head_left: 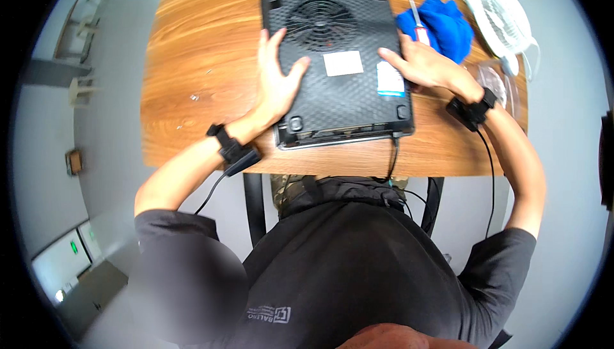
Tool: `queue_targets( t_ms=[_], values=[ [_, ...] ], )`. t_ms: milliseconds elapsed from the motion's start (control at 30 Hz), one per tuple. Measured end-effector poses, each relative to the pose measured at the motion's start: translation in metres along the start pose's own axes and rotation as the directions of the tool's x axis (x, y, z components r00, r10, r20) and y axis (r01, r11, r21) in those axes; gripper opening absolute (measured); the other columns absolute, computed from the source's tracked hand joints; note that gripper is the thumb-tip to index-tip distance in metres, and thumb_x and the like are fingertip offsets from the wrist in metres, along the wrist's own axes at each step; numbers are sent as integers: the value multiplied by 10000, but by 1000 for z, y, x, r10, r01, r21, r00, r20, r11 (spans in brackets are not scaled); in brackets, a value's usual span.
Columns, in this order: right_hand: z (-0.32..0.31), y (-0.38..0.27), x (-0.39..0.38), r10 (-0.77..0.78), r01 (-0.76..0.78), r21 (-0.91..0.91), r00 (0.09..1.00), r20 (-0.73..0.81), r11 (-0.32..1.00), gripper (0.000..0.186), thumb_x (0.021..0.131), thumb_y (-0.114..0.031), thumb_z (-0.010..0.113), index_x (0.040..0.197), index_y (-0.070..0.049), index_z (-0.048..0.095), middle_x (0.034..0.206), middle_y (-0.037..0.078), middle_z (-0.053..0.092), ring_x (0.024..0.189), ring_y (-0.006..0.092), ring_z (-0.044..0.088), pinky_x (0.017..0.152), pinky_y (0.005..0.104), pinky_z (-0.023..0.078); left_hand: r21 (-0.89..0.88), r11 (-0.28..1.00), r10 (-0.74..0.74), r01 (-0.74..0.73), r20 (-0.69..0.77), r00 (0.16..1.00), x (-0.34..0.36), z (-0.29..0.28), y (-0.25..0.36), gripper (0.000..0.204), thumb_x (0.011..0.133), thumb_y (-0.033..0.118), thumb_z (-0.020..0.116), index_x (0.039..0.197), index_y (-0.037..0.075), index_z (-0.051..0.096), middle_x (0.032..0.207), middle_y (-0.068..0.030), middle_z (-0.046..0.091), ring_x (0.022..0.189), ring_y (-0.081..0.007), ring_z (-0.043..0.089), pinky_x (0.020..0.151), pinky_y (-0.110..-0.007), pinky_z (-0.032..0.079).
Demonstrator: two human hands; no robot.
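Note:
An induction cooker (339,105) lies upside down on the wooden table, its black textured base facing up. A round fan grille (321,24) sits at its far end, with a white label (343,63) and a blue-and-white sticker (391,79) nearer me. Along the near edge runs a dark gap between base and rim. My left hand (279,84) grips the left side, thumb on the base and fingers spread along the edge. On the opposite side my right hand (427,64) clasps the edge, thumb on top; its lower fingers are partly hidden.
Right of the cooker lie a blue cloth (446,26) and a screwdriver (419,26). A white fan-like appliance (502,20) stands at the far right edge, above a clear plastic piece (492,84). A black cord (393,157) hangs from the cooker's near edge. Small scraps (194,97) lie at left.

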State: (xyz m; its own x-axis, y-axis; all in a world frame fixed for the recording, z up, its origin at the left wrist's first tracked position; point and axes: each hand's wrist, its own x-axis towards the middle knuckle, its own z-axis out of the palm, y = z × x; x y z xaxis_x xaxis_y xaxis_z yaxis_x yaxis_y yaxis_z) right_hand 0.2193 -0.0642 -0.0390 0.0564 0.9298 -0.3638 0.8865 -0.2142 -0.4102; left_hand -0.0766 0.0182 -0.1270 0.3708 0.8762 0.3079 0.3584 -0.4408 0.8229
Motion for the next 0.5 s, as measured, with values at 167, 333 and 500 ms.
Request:
queue_targets(
  t_ms=[167, 333, 500],
  values=[
    [-2, 6, 6, -70, 69, 19, 996, 60, 997, 781, 1039, -515, 443, 1530, 34, 185, 923, 219, 699, 532, 246, 669, 539, 351, 591, 8, 1000, -28, 28, -7, 1000, -1, 0, -1, 727, 859, 314, 759, 1478, 81, 457, 1613, -288, 242, 1511, -396, 235, 1220, -473, 227],
    [-9, -3, -3, -28, 15, 110, 992, 121, 994, 807, 1035, -565, 428, 1220, 220, 400, 825, 276, 680, 573, 325, 682, 593, 403, 578, 187, 982, -35, 27, 44, 998, -1, -1, 8, 722, 954, 377, 677, 1515, 43, 369, 1621, -285, 216, 1516, -398, 217, 1229, -467, 211],
    [12, 14, 1, -139, 136, -119, 990, -25, 984, 881, 1020, -618, 385, 1252, 228, 459, 1173, 402, 559, 990, 481, 643, 942, 483, 508, 235, 972, -39, 11, 115, 993, 2, -7, 5, 719, 967, 368, 659, 1522, 38, 342, 1610, -281, 230, 1508, -408, 223, 1228, -464, 220]
  ],
)
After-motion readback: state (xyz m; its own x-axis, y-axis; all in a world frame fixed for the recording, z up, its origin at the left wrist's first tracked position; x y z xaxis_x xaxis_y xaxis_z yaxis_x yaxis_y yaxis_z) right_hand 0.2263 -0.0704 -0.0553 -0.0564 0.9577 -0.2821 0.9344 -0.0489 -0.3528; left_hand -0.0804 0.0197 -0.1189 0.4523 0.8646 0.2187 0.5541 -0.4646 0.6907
